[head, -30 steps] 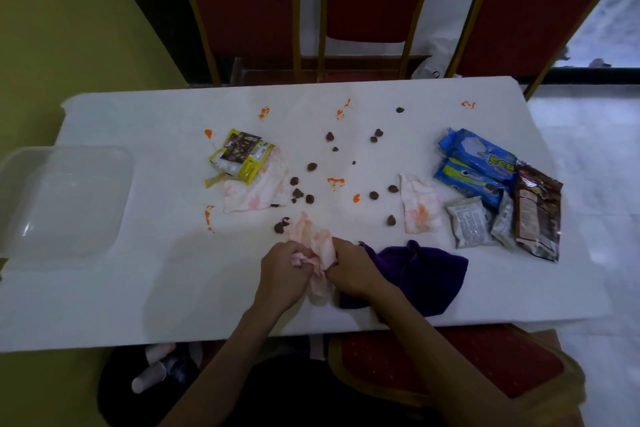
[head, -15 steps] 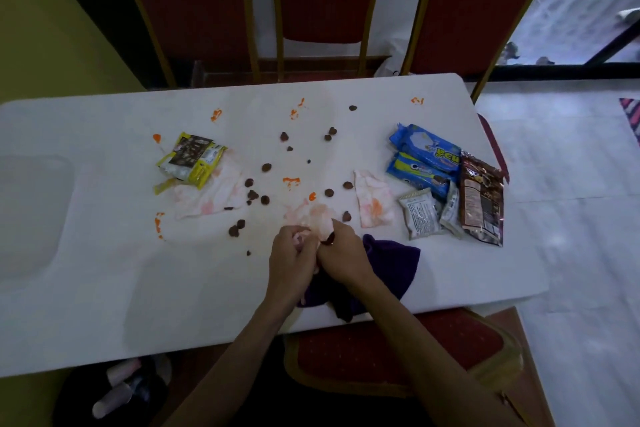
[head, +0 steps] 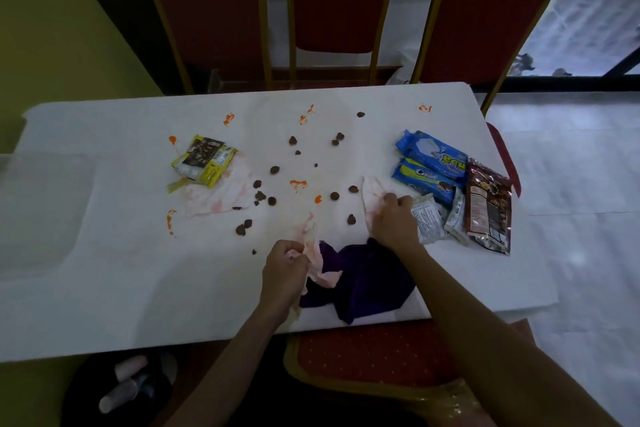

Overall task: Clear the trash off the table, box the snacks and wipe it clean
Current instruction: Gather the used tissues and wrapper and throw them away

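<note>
The white table [head: 104, 288] fills the view, with three red chairs [head: 341, 0] behind it and a fourth [head: 374, 354] tucked under its near edge. Far left of the cloth [head: 370, 282], a clear box [head: 41, 211] sits on the table, cut off by the frame and hard to trace. The purple cloth lies bunched at the near edge, between the two forearms.

The left hand [head: 285, 267] is at the cloth's left side. Its grip is clenched around a crumpled tissue [head: 317, 255], whose loose ends stick out above the fist and trail onto the cloth. The right hand [head: 393, 218] is just beyond the cloth. Its fingers curl down on a flat tissue [head: 372, 192] and its grip bunches the near part, but the hand hides how much it has hold of.

Right of the cloth lie the snacks: a brown bag [head: 488, 211], two blue packs [head: 433, 158] and small white packets [head: 429, 222], the nearest touching the right hand. Up and left of the cloth, a yellow wrapper [head: 202, 161] rests on a spread tissue [head: 227, 198] stained pink.

Brown crumbs [head: 275, 169] and orange smears [head: 298, 183] dot the table beyond the cloth. Below the table edge, left of the cloth, a dark bin [head: 83, 402] holds cups [head: 116, 399], dim and blurred.
</note>
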Tool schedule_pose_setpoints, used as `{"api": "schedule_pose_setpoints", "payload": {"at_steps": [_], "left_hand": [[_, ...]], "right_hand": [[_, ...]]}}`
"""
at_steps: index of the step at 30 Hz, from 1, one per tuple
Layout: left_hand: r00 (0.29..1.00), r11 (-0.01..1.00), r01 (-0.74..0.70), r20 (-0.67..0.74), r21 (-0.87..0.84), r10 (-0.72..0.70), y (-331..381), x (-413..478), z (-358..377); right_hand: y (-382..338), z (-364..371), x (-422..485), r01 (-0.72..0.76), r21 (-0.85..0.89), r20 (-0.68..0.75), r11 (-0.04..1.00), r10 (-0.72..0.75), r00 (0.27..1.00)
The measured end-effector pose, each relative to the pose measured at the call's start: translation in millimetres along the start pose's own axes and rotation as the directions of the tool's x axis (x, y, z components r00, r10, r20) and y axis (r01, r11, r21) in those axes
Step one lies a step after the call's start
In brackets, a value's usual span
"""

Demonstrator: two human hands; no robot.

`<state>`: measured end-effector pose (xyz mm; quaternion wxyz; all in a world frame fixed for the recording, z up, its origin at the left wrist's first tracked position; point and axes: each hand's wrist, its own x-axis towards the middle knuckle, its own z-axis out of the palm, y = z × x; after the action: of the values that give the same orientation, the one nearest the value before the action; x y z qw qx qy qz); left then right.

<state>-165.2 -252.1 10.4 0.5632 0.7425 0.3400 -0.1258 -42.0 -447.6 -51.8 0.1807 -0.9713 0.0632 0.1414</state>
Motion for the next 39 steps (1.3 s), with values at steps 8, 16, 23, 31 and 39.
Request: {"api": "schedule_pose_setpoints", "payload": {"at_steps": [8,16,23,31,39], "left_hand": [[0.997,0.996,-0.049,-0.066,-0.072,0.044,2.0,-2.1,-7.2],[0.996,0.983,-0.053,-0.087,-0.176,0.038,7.4,-4.1,-11.4],[0.994,0.971,-0.026,-0.113,-0.238,-0.001,10.3,-0.9,-21.1],[0.992,0.947,-0.039,-0.126,-0.317,-0.001,8.5,2.3,-32.7],[0.988,0.957,-0.050,-0.152,-0.286,0.006,-3.1,11.5,-57.9]], "right_hand": [[-5.8,-3.4,-14.0,-0.104,0.230,0.024,0.968,0.102,0.995],[-77.5,-33.2,-93.5,-0.119,0.612,0.255,0.782,-0.052,0.966],[-107.3,-9.0,-117.0,-0.018,0.558,0.345,0.830,-0.212,0.914],[-133.5,-9.6,-116.1,0.060,0.598,0.314,0.799,-0.302,0.900],[-153.9,2.5,-112.0,0.078,0.581,0.365,0.810,-0.345,0.865]]}}
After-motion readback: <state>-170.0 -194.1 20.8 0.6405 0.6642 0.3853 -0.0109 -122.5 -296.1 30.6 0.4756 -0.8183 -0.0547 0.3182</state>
